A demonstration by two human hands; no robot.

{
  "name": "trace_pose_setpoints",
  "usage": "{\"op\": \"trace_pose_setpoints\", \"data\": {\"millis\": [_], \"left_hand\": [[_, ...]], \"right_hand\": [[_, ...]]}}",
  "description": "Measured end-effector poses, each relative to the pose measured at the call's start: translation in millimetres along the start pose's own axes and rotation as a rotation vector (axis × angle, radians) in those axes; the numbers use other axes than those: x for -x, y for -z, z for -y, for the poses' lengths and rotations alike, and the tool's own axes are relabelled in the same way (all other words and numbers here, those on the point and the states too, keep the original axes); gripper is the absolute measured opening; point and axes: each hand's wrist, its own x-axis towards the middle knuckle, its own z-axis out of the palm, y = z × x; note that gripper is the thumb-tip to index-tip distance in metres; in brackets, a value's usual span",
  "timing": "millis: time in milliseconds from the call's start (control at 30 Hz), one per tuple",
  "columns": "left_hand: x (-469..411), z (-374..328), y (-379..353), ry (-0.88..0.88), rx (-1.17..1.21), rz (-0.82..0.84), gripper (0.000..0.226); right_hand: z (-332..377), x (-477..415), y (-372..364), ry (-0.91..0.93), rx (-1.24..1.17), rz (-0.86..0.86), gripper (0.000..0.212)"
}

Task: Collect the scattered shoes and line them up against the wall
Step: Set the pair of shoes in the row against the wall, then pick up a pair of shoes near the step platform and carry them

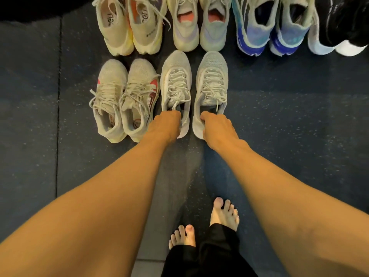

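While the left hand (166, 124) and right hand (216, 126) grip the grey pair (175, 62) by its heels, aligning then releasing seems next.

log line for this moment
left hand: grips left grey shoe | right hand: grips right grey shoe | both beside red-trimmed pair

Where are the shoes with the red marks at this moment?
In the head view the red-marked pair stands left of centre, in the near row, directly left of the grey pair.
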Motion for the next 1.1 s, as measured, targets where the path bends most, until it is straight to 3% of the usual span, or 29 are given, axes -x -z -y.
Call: {"op": "trace_pose_setpoints", "data": {"millis": [133, 300, 533, 833, 1100], "left_hand": [[23.3, -20.9, 40.7, 0.044, 0.11, -0.065, 0.026], [71.0, -60.5, 119.7, 0.004, 0.232, -0.261, 0.027], [181.1, -179.6, 306.5, -0.281, 0.396, -0.632, 0.025], [458.7, -318.2, 527.8, -0.717, 0.487, -0.819, 0.02], [687.7, -390.7, 603.9, -1.153, 0.529, -0.823, 0.009]], "right_hand": [[12.3, 26.6, 41.0, -0.034, -0.147, -0.032, 0.04], [27.3, 75.4, 115.7, -0.043, -0.361, -0.22, 0.034], [58.8, 194.5, 312.9, 0.116, -0.584, -0.613, 0.033], [95.4, 491.0, 550.9, 0.344, -0.91, -1.034, 0.019], [122.4, 757.4, 583.7, 0.418, -0.995, -1.325, 0.019]]}}
